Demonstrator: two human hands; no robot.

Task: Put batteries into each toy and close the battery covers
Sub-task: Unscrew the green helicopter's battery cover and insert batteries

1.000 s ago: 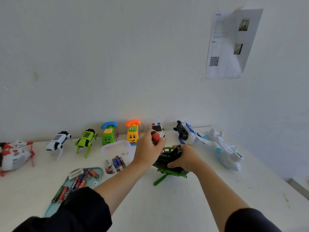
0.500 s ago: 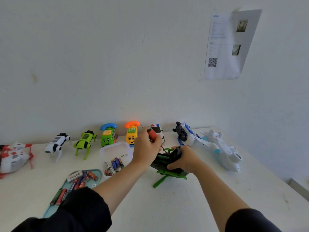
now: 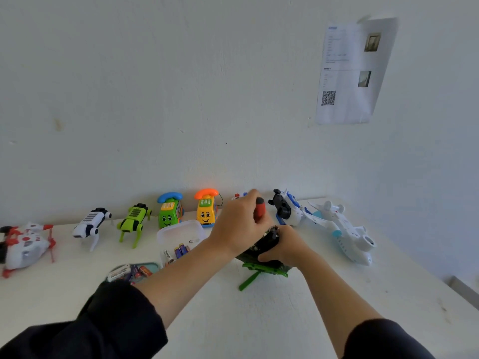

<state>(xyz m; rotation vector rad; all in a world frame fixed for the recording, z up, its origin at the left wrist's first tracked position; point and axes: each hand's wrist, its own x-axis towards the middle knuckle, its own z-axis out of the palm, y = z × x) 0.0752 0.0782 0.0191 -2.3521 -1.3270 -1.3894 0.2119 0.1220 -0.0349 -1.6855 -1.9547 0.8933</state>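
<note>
A dark green and black toy helicopter (image 3: 261, 268) lies on the white table (image 3: 259, 320) at centre. My right hand (image 3: 285, 246) grips its body from the right. My left hand (image 3: 238, 224) is closed around a red-handled screwdriver (image 3: 259, 209), held upright over the toy; its tip is hidden behind my fingers. A clear tub (image 3: 178, 233) with a few batteries stands just left of my hands. A teal tray (image 3: 153, 266) with more batteries lies in front of it, partly behind my left sleeve.
Along the wall stand other toys: a red-white helicopter (image 3: 24, 244), a white robot dog (image 3: 90, 224), a green robot dog (image 3: 133, 220), a green phone car (image 3: 169, 212), a yellow phone car (image 3: 206, 208), a blue-white vehicle (image 3: 287, 211) and a white plane (image 3: 344, 231). A paper sheet (image 3: 352, 71) hangs on the wall.
My left hand has shifted right and slightly up with the screwdriver, over the green toy. My right hand stays on the toy, which has barely moved.
</note>
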